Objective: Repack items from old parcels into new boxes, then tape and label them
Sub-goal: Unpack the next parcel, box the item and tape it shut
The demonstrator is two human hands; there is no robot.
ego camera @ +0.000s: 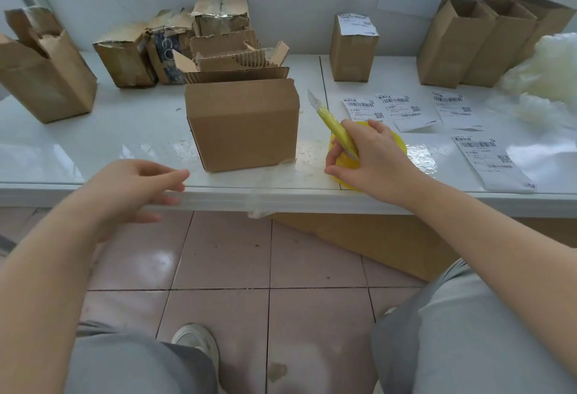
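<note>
Box: closed brown carton (242, 125), upright at the middle of the table (109, 131), near its front edge.
Tape strip: clear strip (265, 187) running from the carton's near right foot over the table edge and hanging down.
Right hand: right hand (371, 156) just right of the carton, fingers curled round a yellow utility knife (331, 122); blade out, pointing far and left.
Yellow disc: round yellow object (396, 140) lying on the table under the right hand; its kind cannot be told.
Left hand: left hand (137, 184) above the near table edge, left of the carton, fingers relaxed and spread, holding nothing.
Labels: printed shipping labels (449, 109) lying flat, right of the knife.
Old parcels: torn, taped cartons (168, 47) at the far side, behind the closed carton.
Labelled box: sealed upright carton (352, 47), far right of centre, label on top.
New boxes: open-topped cartons (468, 44) in a row, far right.
Filler: white packing material (546, 78), right edge.
</note>
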